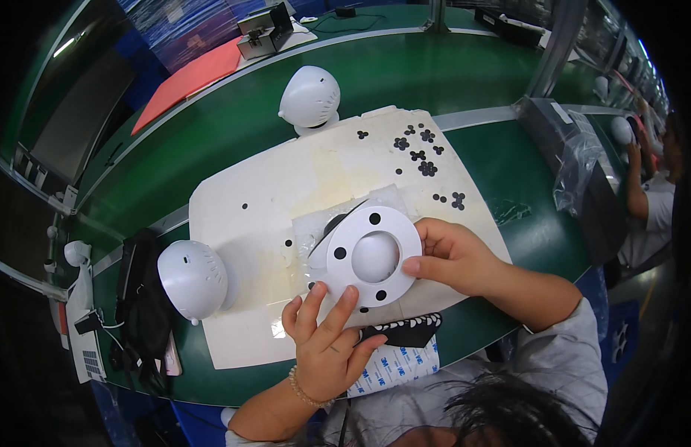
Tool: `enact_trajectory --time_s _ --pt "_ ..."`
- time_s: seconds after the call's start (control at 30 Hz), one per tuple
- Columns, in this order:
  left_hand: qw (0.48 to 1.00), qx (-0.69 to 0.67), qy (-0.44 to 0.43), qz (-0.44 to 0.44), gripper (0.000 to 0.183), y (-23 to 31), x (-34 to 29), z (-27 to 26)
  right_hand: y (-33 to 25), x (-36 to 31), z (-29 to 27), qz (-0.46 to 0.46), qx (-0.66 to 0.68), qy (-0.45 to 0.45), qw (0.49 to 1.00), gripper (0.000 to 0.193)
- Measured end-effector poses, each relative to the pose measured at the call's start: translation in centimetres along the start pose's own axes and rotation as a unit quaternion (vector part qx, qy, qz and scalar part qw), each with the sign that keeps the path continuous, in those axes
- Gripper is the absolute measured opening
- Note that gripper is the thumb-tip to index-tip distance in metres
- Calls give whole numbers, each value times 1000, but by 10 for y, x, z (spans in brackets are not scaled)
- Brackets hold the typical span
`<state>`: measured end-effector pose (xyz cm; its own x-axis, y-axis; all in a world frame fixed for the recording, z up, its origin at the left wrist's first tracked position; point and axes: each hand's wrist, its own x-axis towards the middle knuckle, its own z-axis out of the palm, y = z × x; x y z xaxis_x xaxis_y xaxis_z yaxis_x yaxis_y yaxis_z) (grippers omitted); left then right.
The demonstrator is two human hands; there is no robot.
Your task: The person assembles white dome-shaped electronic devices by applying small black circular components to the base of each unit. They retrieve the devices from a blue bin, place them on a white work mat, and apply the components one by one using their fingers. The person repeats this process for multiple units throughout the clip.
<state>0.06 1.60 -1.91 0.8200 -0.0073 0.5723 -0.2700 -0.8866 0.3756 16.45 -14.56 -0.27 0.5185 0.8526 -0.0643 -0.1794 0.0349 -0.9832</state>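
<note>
A flat white ring (411,232) with round black pads is gripped at its right edge by my right hand (453,257), thumb on top. My left hand (327,350) is at the ring's lower left, fingers spread and fingertips at or near its rim; whether they touch it I cannot tell. Beneath the ring, a translucent packing sheet (304,237) lies on a cream board (248,328). A black sheet with pale rounded shapes along its edge (412,331) rests by my left thumb, over a white sheet with blue print (401,366).
Rounded white device housings stand left (192,279) and at the back (309,97). Loose black pads (427,169) cluster on the board's far right. A long dark box (569,156) with clear plastic lies right, a black bag (148,298) left. Another person (651,197) is at far right.
</note>
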Motion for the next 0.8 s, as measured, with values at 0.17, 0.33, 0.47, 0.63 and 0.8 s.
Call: enact_trajectory --time_s 0.17,0.33,0.47,0.63,0.8 --pt "1000 -1 -5 6 29 1 2 -3 -10 11 -16 -2 29 28 999 28" --pt "990 -132 -40 9 25 -5 7 -7 -41 63 -79 -116 -5 178 977 28" --pt "978 -170 -116 -25 23 -4 11 -13 -18 122 -160 -276 -676 327 599 20" --pt "960 -208 -166 -88 23 -5 9 -12 7 143 -229 -102 -743 318 580 22" --pt "944 -254 -182 -103 22 -5 10 -11 3 151 -198 -53 -759 300 576 30"
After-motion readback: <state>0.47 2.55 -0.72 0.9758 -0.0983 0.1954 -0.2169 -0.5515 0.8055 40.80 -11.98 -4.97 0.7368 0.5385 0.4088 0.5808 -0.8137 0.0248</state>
